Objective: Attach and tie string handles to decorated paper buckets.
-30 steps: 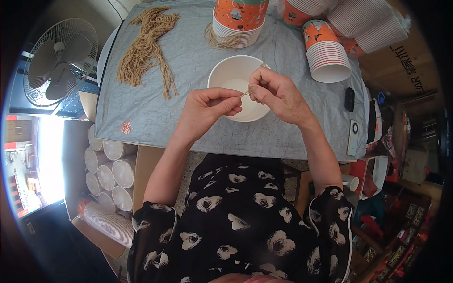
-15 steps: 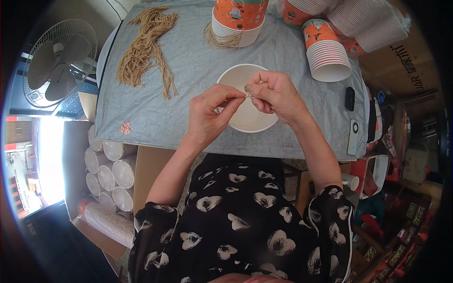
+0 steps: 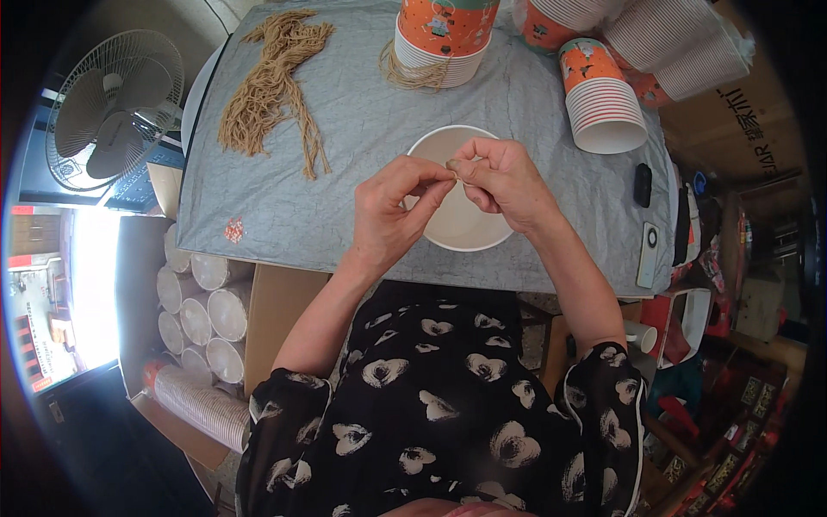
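Over a white paper bucket [image 3: 469,233], seen from above with its mouth up, both hands meet fingertip to fingertip. My left hand [image 3: 392,207] is closed in a pinch of thumb and forefinger. Against it, my right hand [image 3: 508,185] pinches too, its other fingers curled. A thin pale strand [image 3: 457,178] shows between the fingertips; most of it is hidden by them. Farther back stands a stack of orange-patterned paper buckets [image 3: 444,43], with a loop of tan string [image 3: 413,73] round its lower part.
A bundle of tan strings [image 3: 271,86] lies at the far left, with small red-and-white bits [image 3: 233,229] nearer me. Nested paper buckets [image 3: 610,129] rest at the right, beside a black object [image 3: 642,184] and a pale phone-like object [image 3: 647,254]. A fan [image 3: 116,112] stands left.
My fingertips have drawn slightly closer together, and less of the pale strand shows between them. The whole view has shifted a little; the bucket stays beneath my hands.
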A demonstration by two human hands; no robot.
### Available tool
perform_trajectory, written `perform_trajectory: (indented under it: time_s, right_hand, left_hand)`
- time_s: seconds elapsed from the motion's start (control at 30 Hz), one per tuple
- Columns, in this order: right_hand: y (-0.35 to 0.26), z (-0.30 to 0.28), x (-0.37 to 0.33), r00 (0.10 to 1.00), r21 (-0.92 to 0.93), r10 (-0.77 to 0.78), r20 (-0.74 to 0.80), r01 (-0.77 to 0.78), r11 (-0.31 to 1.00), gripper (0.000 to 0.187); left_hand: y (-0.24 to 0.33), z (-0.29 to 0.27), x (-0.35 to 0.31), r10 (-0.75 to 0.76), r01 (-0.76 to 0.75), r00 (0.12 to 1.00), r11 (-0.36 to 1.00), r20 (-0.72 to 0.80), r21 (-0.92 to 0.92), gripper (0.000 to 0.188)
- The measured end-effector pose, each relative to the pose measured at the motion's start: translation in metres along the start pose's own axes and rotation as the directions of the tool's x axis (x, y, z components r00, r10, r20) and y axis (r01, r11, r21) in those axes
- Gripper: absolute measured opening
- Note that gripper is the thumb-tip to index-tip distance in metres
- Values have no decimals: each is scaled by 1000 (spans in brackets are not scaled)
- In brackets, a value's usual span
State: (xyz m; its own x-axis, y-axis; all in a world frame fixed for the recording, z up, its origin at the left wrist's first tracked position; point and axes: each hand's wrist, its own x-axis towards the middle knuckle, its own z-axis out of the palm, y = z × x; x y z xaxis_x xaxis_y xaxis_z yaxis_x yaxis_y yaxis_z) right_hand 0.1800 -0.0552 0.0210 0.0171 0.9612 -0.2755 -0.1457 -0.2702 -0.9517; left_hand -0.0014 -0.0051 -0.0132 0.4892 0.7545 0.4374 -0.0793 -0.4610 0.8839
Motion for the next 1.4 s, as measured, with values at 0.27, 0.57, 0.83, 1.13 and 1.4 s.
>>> perform_trajectory:
  time_s: [0.27,0.57,0.83,1.13,1.4]
  right_hand:
    - [-2,-2,-2,1000,-114,-2,17,4,993,19]
    - [-4,-6,-8,981,-150,-190,-42,182,972,15]
    - [15,8,-23,788,-612,-615,-5,485,625,18]
    - [33,13,-19,694,-611,-718,-50,547,572,16]
    - [36,14,-21,701,-592,-708,-88,535,603,13]
  left_hand:
    - [3,-1,0,83,-78,996,989,-31,123,15]
    - [-1,-9,-4,-407,407,910,845,76,-346,15]
    - [3,-15,3,-561,572,804,640,196,-513,18]
    - [1,-10,2,-530,546,827,680,186,-489,15]
    - [3,-10,0,-550,574,806,641,217,-509,21]
